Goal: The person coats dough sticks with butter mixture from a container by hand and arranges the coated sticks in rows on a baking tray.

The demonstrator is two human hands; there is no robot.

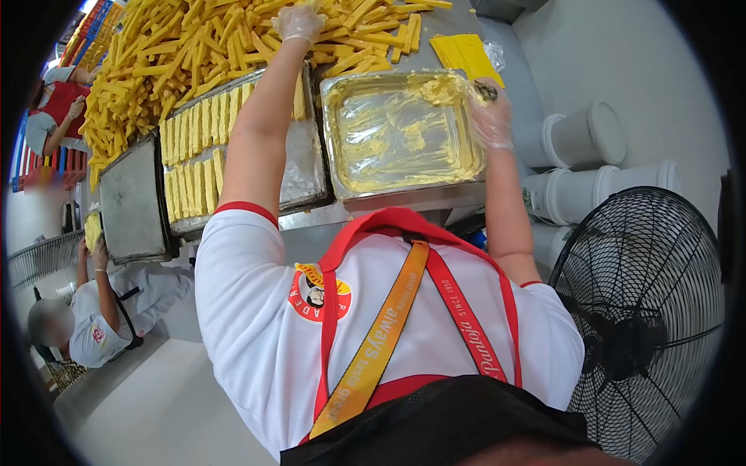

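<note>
My left hand (299,23), in a clear plastic glove, is at the pile of yellow bread-like sticks (186,50); its fingertips are cut off by the top edge. My right hand (491,120), also gloved, is closed around a tool with a dark rounded end (486,91), mostly hidden by the hand. It is at the right rim of a metal pan (373,183) smeared with a pale yellow spread (443,89). Left of that pan lies a baking tray (305,175) with rows of spread-coated sticks (194,186), partly covered by my left forearm.
A bare dark tray (136,202) lies farther left. Yellow sheets (468,56) are beyond the pan. White buckets (583,136) and a large black fan (633,334) stand to the right. Two co-workers (101,326) (58,116) are on the left.
</note>
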